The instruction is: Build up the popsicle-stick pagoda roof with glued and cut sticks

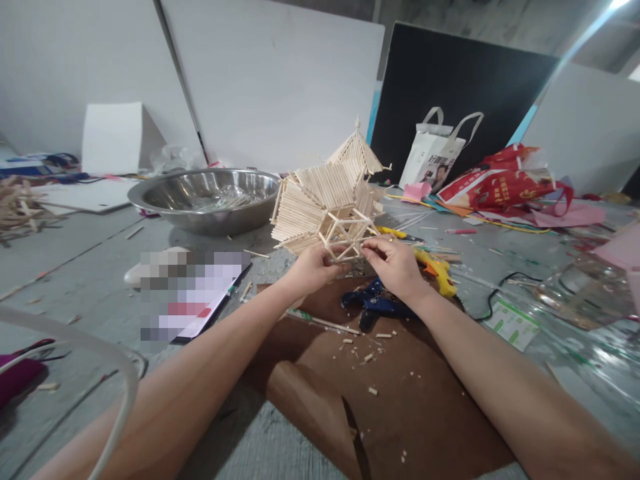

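Note:
In the middle of the head view is a pagoda-like model (pixel 320 183) built of thin pale wooden sticks, with a pointed roof (pixel 356 147) behind it. An open stick frame (pixel 346 230) shows at its near side; I cannot tell whether the two are joined. My left hand (pixel 316 270) is closed on the lower left of this frame, its fingers partly hidden. My right hand (pixel 397 267) pinches the frame's right edge between thumb and fingers. Just below the hands lies a dark blue tool (pixel 373 301), and a yellow tool (pixel 437 270) is beside my right wrist.
Brown sheet (pixel 400 407) with stick scraps lies in front, one edge curled. A phone (pixel 215 300) and a steel basin (pixel 200 200) are to the left. At the right are a red bag (pixel 500 183), a white tote bag (pixel 433 157), a black cable (pixel 495 293) and clear plastic (pixel 590 293).

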`<state>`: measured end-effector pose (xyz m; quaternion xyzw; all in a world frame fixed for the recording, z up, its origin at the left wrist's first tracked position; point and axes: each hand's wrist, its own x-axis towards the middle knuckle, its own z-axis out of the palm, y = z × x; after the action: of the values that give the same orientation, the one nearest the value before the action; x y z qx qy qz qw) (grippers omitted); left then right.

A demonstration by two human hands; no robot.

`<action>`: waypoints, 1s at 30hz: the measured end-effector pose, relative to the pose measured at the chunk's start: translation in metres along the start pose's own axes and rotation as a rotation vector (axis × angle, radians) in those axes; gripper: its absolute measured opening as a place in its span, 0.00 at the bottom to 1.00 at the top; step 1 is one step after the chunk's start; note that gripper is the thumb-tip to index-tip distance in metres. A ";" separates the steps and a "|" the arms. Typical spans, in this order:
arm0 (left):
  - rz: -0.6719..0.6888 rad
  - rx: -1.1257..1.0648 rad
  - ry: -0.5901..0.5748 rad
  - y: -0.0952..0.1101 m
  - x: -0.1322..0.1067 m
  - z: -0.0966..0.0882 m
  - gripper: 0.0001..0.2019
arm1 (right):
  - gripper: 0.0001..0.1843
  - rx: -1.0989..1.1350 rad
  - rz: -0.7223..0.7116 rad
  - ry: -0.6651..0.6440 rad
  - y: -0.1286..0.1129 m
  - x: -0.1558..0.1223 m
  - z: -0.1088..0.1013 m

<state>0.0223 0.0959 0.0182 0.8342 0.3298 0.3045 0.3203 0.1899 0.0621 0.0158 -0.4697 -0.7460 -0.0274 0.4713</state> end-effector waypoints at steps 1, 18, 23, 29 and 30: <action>0.008 -0.007 -0.001 0.000 0.000 0.000 0.18 | 0.07 -0.009 0.008 -0.007 -0.001 0.000 0.000; 0.040 0.089 0.034 0.002 -0.002 0.001 0.13 | 0.07 -0.107 0.035 -0.001 -0.002 0.001 -0.001; 0.051 0.070 0.030 -0.001 -0.001 0.002 0.12 | 0.08 -0.123 0.034 -0.010 -0.001 0.001 -0.001; -0.038 -0.124 0.016 0.004 -0.001 0.004 0.18 | 0.08 -0.131 0.036 -0.018 0.000 0.001 -0.002; -0.065 -0.196 -0.001 0.005 -0.002 0.004 0.20 | 0.08 -0.132 0.035 -0.017 0.000 0.001 -0.002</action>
<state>0.0262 0.0901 0.0191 0.7879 0.3253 0.3243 0.4102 0.1907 0.0615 0.0175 -0.5129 -0.7383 -0.0641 0.4333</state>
